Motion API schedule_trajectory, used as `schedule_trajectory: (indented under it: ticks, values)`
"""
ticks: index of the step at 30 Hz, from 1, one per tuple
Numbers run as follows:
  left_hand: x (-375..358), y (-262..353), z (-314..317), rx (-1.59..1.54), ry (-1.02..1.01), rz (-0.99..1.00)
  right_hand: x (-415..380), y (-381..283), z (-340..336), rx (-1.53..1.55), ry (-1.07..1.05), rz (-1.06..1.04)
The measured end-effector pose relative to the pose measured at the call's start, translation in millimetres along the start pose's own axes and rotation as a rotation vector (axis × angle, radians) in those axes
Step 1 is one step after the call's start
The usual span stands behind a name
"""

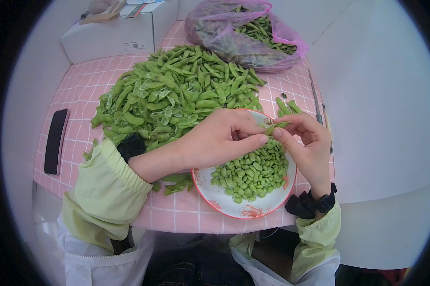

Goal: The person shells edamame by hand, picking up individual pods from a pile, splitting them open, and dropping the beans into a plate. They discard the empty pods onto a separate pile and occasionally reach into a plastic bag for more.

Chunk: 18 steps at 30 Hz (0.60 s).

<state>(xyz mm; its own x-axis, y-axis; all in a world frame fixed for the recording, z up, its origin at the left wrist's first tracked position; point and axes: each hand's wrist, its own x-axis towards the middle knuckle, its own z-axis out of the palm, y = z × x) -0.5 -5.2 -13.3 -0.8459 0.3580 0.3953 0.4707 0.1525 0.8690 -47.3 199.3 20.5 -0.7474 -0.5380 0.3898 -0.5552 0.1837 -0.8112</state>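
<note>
Between both hands, over the far side of a white plate, is a green soybean pod (276, 127). My left hand (224, 136) pinches the pod's left end between thumb and index finger. At its right end, the thumb and fingers of my right hand (306, 140) are closed on it too. Below them, the red-rimmed plate (206, 194) with a flower pattern holds a heap of shelled green beans (253, 174). Behind my left hand, a large pile of green pods (177, 86) spreads over the table.
A purple plastic bag (224, 45) of pods stands at the back, near a white box (110, 40). A black phone (56, 142) lies at left. A few loose pods (289, 106) and a long thin tool (315, 97) lie at right on the pink checked tablecloth (162, 214).
</note>
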Motion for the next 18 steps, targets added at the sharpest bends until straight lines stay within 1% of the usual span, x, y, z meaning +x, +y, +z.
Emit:
schedule_trajectory:
  ticks: [1,4,9,12,15,18]
  values:
    - [0.5,0.9,-1.0,0.051,-0.011,0.026,0.0,0.4,0.6,0.007,0.003,0.002]
    - [1.3,10.2,6.3,-0.296,0.098,-0.191,0.3,0.6,3.3,0.021,-0.017,0.028]
    - [0.4,12.8,3.6,-0.24,0.015,-0.197,-0.8,-1.7,4.5,-0.013,-0.096,0.1]
    - [-0.5,16.1,1.3,-0.252,-0.005,-0.22,-0.7,-1.4,4.6,-0.084,-0.083,0.052]
    - [-0.6,16.3,-0.1,-0.239,-0.02,-0.223,-2.0,-2.4,7.1,-0.029,-0.064,0.059]
    - [-0.7,15.7,0.9,-0.214,-0.025,-0.218,-1.8,-2.0,6.7,-0.047,-0.075,0.051]
